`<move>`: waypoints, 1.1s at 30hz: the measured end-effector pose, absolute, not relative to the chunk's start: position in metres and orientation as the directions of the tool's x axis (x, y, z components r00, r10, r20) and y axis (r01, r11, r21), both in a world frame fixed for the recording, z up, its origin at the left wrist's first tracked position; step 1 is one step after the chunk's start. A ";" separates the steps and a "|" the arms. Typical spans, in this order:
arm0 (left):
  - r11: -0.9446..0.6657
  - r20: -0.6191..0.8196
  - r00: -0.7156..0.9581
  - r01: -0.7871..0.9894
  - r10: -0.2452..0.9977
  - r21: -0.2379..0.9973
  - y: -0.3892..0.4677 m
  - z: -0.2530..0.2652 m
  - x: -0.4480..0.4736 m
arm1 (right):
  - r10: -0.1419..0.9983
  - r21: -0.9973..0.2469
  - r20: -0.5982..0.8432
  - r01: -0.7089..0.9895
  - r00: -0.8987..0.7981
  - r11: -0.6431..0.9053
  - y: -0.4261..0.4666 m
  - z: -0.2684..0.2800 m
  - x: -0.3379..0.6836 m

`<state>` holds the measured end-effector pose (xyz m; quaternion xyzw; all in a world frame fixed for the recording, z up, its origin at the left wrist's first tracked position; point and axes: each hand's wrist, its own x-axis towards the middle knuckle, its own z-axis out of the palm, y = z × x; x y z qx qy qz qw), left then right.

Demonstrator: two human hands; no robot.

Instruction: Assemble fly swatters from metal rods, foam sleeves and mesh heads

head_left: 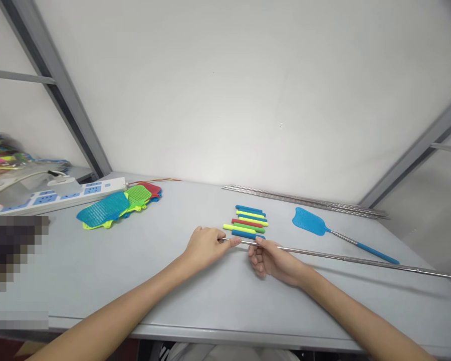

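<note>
silvery rod (311, 253) is held by both hands (206, 245) near coloured tubes (244, 222).

Bright light whitens the wall (218, 100) beyond the right hand (276, 260), right of which the rod (361, 259) casts a soft shadow.

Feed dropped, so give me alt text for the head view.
Left hand and right hand hold a thin metal rod over a gray table. Beyond it lie colored tubes, a blue fly swatter at right, swatter heads and a power strip at left, and metal rods along the wall.
</note>
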<state>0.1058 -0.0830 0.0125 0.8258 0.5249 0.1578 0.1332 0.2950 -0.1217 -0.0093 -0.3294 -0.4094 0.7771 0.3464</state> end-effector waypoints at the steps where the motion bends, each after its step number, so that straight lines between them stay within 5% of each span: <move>1: -0.416 0.120 0.403 0.821 0.907 0.390 -0.083 0.013 0.106 | 0.807 -0.864 -0.227 -0.269 -0.545 -0.425 -0.122 -0.009 0.295; 33: -0.487 0.158 0.463 0.790 0.872 0.373 -0.083 0.011 0.105 | 0.806 -0.866 -0.210 -0.276 -0.554 -0.416 -0.119 -0.011 0.298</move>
